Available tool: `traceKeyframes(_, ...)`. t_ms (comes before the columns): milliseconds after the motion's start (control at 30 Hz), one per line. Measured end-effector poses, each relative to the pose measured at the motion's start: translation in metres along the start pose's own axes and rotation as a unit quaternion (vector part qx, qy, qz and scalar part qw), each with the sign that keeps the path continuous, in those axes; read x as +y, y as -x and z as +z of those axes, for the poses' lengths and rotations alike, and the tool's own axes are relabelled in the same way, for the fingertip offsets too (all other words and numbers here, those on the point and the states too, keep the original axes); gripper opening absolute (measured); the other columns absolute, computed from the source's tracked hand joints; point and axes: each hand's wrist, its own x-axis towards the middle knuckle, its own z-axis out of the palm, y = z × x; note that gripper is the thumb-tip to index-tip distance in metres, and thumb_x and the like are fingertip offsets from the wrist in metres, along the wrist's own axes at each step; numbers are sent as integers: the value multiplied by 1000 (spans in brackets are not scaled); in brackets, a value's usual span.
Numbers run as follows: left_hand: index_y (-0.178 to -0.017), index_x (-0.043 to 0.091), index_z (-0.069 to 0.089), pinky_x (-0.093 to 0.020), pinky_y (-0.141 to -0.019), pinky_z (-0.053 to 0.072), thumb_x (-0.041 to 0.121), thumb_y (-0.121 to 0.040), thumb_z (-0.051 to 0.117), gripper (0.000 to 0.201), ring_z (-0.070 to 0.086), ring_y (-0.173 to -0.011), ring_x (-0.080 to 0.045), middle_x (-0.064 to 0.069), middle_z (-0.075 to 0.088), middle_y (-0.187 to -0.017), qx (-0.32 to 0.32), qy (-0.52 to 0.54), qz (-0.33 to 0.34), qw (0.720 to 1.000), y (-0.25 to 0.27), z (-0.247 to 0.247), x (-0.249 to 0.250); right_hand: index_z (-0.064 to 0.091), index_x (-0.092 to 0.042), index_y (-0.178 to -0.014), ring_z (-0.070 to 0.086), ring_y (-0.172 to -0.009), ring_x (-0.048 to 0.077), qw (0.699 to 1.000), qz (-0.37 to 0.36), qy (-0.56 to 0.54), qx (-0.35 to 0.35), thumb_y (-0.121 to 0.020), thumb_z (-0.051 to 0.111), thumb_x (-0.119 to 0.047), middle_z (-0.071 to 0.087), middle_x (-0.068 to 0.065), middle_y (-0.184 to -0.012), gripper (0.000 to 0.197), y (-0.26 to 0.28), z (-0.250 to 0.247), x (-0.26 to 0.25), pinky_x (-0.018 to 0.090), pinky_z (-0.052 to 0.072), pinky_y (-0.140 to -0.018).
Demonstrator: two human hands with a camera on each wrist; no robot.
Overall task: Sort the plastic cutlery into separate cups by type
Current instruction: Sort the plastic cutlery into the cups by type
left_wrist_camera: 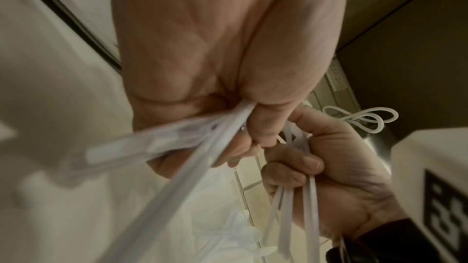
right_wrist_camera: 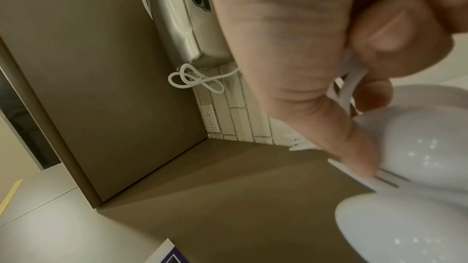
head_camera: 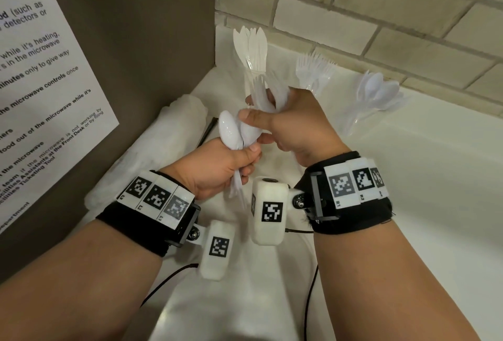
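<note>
Two hands meet at the centre of the head view, each full of white cutlery. The left hand (head_camera: 226, 166) is fisted round a few spoons (head_camera: 231, 131), bowls up, handles poking out below. The right hand (head_camera: 294, 122) clutches a mixed bunch (head_camera: 268, 95) in which fork tines show, its thumb pressing on a spoon bowl. Behind them, in the upper middle and right, three clear cups stand on the counter (head_camera: 408, 191): knives (head_camera: 251, 46), forks (head_camera: 315, 71) and spoons at right (head_camera: 381, 92).

This plastic looks very light, stiff yet snappable, and slick; pieces will likely slide against one another in a bunch. Pinching the handle near the neck should give the best control, pulling one piece at a time.

The left wrist view alone shows the handles fanning from under both fists and the right hand's fingers (left_wrist_camera: 293, 173) curled on them. The right wrist view alone shows fork tines (right_wrist_camera: 387, 181) against a spoon bowl. Only the head view shows the cups.
</note>
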Motion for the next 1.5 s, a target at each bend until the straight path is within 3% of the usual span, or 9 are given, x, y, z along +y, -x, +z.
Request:
traceKeyframes(133,-84,31,74,-23,-60,40,12,-97,50,34,41,-61,-11,2,48,-69,35,-98,13,995,0,1,-2,61,-9,-77,48,-31,-4,999,13,23,20,-78,74,-2,59,0,-66,15,-3,0,-1,12,35,-32)
traceKeyframes(300,-118,21,64,-17,-50,43,25,-98,50,25,43,-62,-14,2,47,-69,45,-182,-2,982,1,-3,-5,63,-12,-76,45,-32,-1,995,-8,4,95,-77,78,-14,60,-2,-63,15,-10,-4,2,17,34,-36)
traceKeyframes(567,-105,37,70,-52,-98,44,40,-84,56,26,48,-89,-25,-4,61,-97,20,-209,6,978,4,0,-3,65,-10,-88,44,-35,8,988,-28,-102,116,-81,74,-13,67,7,-82,12,-9,-7,3,19,35,-38)
traceKeyframes(733,-108,31,69,-35,-77,41,46,-84,55,32,43,-72,-18,10,55,-69,20,-233,9,972,2,-1,-2,65,-3,-90,46,-34,3,995,-10,-52,82,-81,72,-9,60,2,-63,12,-9,-1,12,17,34,-37)
traceKeyframes(833,-104,39,69,-36,-81,43,58,-79,55,34,46,-76,-18,0,54,-79,26,-264,-15,964,1,-4,-5,65,-4,-88,46,-36,8,986,-5,-99,136,-81,72,-7,61,6,-71,11,-14,-6,13,18,35,-39)
traceKeyframes(1000,-101,22,67,-16,-52,40,31,-98,49,20,42,-63,-13,7,49,-62,68,-237,-27,969,-6,-3,-2,57,-9,-97,53,-49,15,942,-82,-218,241,-87,65,-5,67,17,-87,13,-35,-44,-4,24,44,-46)
traceKeyframes(1200,-95,18,68,-28,-63,37,28,-97,51,20,41,-59,-10,5,44,-63,108,-138,-30,984,-19,4,5,47,-3,-124,65,-79,23,912,-178,-232,287,-89,61,-12,62,14,-104,39,-86,-88,-23,34,55,-62)
traceKeyframes(1333,-93,10,64,-27,-60,41,28,-97,51,23,42,-54,-12,1,43,-62,124,-74,-30,989,-26,9,6,46,-8,-122,68,-59,26,939,-185,-162,239,-92,60,-11,59,17,-115,34,-115,-87,-11,41,59,-64)
traceKeyframes(1500,-87,9,61,-30,-56,51,34,-88,59,25,47,-49,-15,1,42,-58,125,-26,-40,991,-27,10,5,55,-12,-100,65,-59,21,954,-151,-137,218,-87,65,-8,63,10,-95,17,-140,-85,20,35,53,-62)
